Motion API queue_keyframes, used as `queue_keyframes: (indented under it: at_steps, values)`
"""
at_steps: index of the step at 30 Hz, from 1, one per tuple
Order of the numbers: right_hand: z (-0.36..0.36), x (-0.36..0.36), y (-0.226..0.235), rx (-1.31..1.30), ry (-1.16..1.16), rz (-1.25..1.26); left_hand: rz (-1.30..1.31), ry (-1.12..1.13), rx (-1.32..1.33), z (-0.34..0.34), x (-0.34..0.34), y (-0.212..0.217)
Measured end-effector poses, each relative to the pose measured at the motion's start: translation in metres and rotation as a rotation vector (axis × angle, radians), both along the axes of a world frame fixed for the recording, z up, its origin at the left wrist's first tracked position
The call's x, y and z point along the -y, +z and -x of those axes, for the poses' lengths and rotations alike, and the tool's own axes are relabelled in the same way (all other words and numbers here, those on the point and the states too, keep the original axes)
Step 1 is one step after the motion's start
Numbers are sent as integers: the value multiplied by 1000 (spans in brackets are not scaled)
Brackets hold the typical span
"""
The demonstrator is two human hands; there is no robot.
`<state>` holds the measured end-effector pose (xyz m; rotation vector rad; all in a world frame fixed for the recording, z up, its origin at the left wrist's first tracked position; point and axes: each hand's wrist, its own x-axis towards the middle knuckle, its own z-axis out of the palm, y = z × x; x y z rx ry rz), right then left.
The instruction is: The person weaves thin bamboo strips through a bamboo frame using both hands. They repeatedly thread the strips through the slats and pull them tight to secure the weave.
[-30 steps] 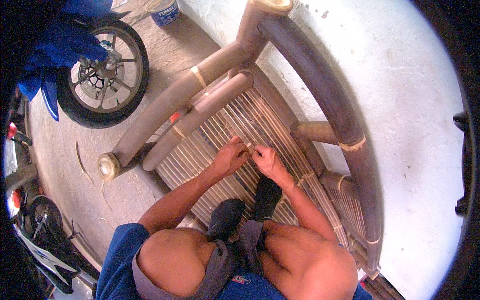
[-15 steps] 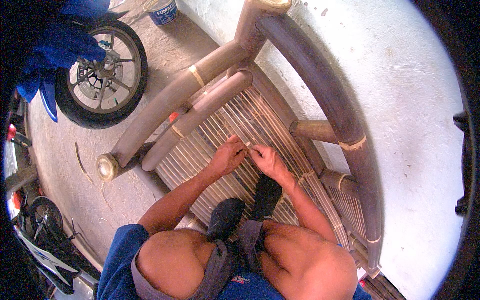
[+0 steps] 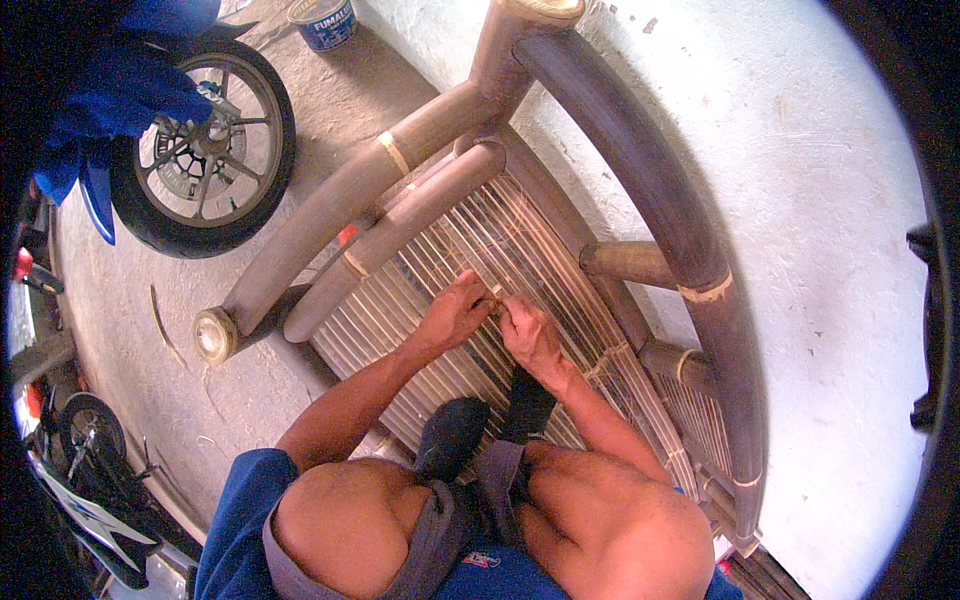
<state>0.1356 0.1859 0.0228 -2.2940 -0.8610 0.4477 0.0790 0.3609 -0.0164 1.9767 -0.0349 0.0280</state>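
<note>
Both my hands meet over the slatted seat (image 3: 400,300) of a bamboo bench. My left hand (image 3: 458,308) is closed in a pinch at a seat slat. Close by its fingertips, my right hand (image 3: 531,338) is also closed, its fingers curled together. A thin pale strip shows in small part between the two hands; my fingers cover most of it, so its kind cannot be made out. Dark tangled strands show between the slats just beyond my hands. My feet, in black socks (image 3: 453,428), rest on the slats below my wrists.
Thick bamboo rails (image 3: 330,215) frame the seat at the far left, and a curved dark bamboo armrest (image 3: 640,150) runs along the white wall (image 3: 820,250). A motorcycle wheel (image 3: 208,145) stands at the upper left, near a blue tub (image 3: 322,25). Another small wheel (image 3: 92,428) is at lower left.
My right hand has turned at the wrist, its back rolling over and its fingers curling in more. My left hand stays nearly in place.
</note>
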Motion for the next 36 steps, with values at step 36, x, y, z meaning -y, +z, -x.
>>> queue_keyframes:
  at_steps: [36]
  values:
    - [-7,-3,-14,-98,-58,-60,35,-17,-200,-4,-7,5]
